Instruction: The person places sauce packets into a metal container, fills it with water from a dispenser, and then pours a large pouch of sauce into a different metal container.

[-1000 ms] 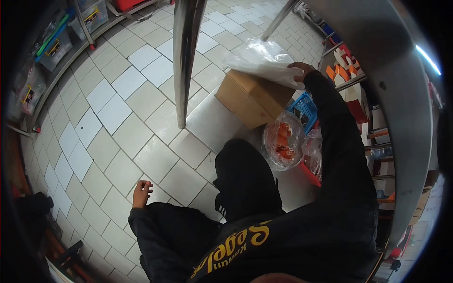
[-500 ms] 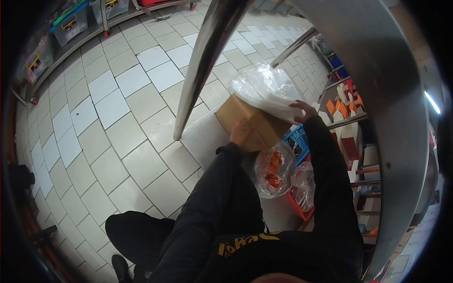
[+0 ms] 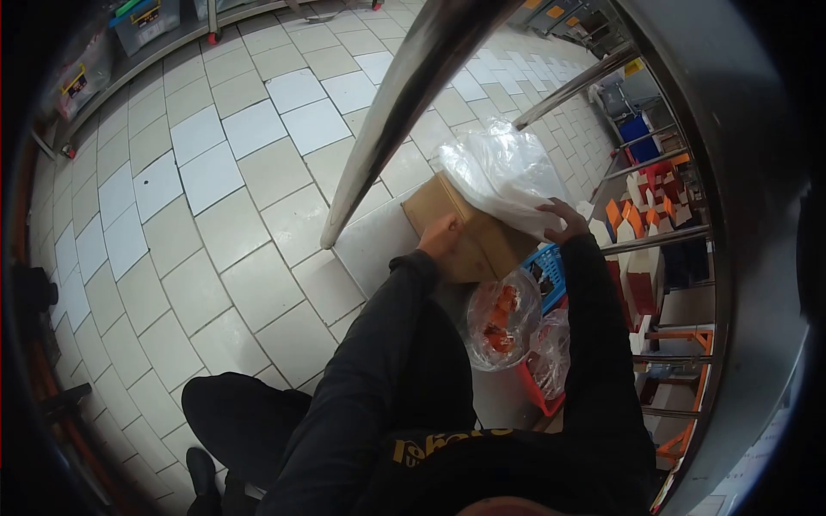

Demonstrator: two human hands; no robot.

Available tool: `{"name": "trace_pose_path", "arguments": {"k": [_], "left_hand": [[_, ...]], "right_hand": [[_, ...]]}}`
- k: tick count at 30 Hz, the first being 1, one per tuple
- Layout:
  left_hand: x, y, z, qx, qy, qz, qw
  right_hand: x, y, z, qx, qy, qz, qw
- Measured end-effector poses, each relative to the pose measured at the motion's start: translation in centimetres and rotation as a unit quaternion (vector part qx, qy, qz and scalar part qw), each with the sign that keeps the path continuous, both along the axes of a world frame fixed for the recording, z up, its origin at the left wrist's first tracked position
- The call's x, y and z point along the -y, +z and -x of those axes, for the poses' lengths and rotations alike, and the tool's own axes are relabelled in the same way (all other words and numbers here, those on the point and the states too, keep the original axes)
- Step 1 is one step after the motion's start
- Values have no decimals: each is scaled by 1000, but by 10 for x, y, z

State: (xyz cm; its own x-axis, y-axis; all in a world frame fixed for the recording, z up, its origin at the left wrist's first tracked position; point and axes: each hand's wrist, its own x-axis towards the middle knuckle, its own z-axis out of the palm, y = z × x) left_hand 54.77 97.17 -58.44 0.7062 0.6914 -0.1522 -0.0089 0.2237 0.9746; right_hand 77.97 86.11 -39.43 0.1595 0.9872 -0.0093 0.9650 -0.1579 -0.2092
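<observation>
Slanting lengthwise toward lower right, cardboard box [image 3: 486,247]

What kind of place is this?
Perhaps a food shop's kitchen or storeroom: there's a tiled floor, clear plastic bins on a low metal shelf, and a cardboard box under plastic bags.

On the low shelf [image 3: 370,251] before me sits the box [image 3: 492,251], the plastic bag [image 3: 503,168] lying over its far right part. The bowl [image 3: 502,320] is on my side of it — the basket [image 3: 548,268] right and farther, the tray [image 3: 533,389] right and nearer me.
</observation>
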Motion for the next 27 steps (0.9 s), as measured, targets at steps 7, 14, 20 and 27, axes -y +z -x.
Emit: {"name": "trace_pose_path", "arguments": {"k": [7, 14, 20, 27], "left_hand": [[13, -9, 5, 72, 51, 88, 992], [27, -1, -10, 125, 165, 256, 944], [19, 3, -18, 80, 132, 204, 967], [11, 2, -7, 4, 30, -9, 1000]], "right_hand": [[4, 0, 19, -22, 2, 10, 1000], [8, -5, 24, -12, 4, 23, 1000], [9, -5, 31, 2, 14, 30, 999], [9, -3, 34, 2, 14, 29, 999]]}}
